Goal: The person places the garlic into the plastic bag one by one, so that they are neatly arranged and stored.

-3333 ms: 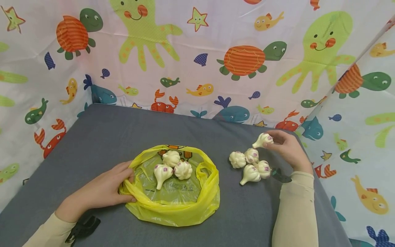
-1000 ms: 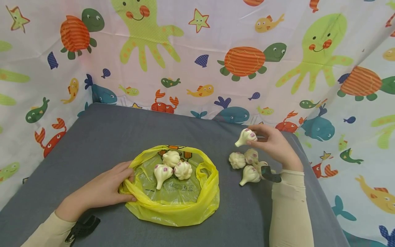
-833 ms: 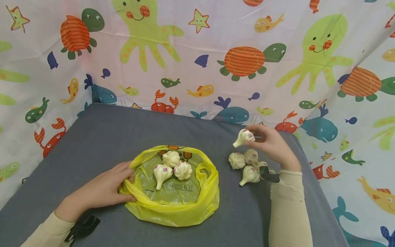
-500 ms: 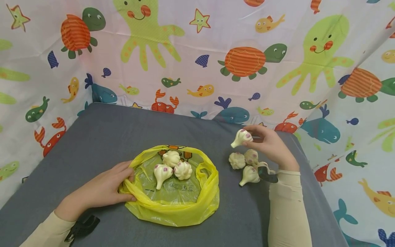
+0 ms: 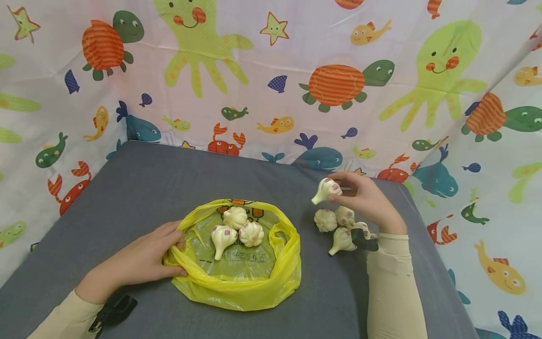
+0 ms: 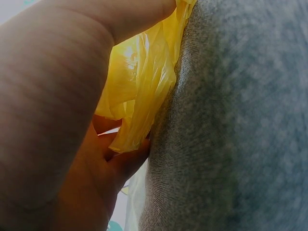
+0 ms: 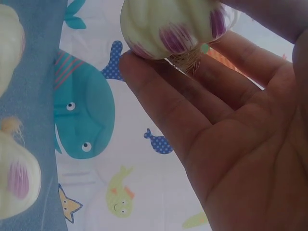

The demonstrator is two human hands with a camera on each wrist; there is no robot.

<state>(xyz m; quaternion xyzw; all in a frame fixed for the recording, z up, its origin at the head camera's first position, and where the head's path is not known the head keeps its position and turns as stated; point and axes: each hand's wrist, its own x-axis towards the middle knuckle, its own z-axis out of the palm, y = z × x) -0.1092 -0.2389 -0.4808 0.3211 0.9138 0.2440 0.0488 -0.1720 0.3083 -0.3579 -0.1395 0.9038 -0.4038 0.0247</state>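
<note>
A garlic bulb [image 5: 327,189], white with purple patches, is pinched between the thumb and fingers of my right hand [image 5: 365,200], raised over the back of a small group of garlic bulbs [image 5: 342,239]. In the right wrist view, the root tuft of the held garlic [image 7: 168,29] points toward my palm. My left hand [image 5: 146,256] grips the left rim of a yellow plastic bag [image 5: 243,296], its mouth spread wide. Three garlic bulbs [image 5: 251,234] lie inside the bag. The left wrist view shows my thumb and fingers around the yellow plastic [image 6: 139,82].
A grey cloth [image 5: 178,174] covers the table. Behind and on both sides hangs a white curtain [image 5: 254,56] printed with sea animals. My right wrist and its dark strap partly hide one bulb of the group.
My right hand has carried the garlic bulb leftward and slightly up, from the right of the group to above it. My left hand and the bag have stayed in place.
</note>
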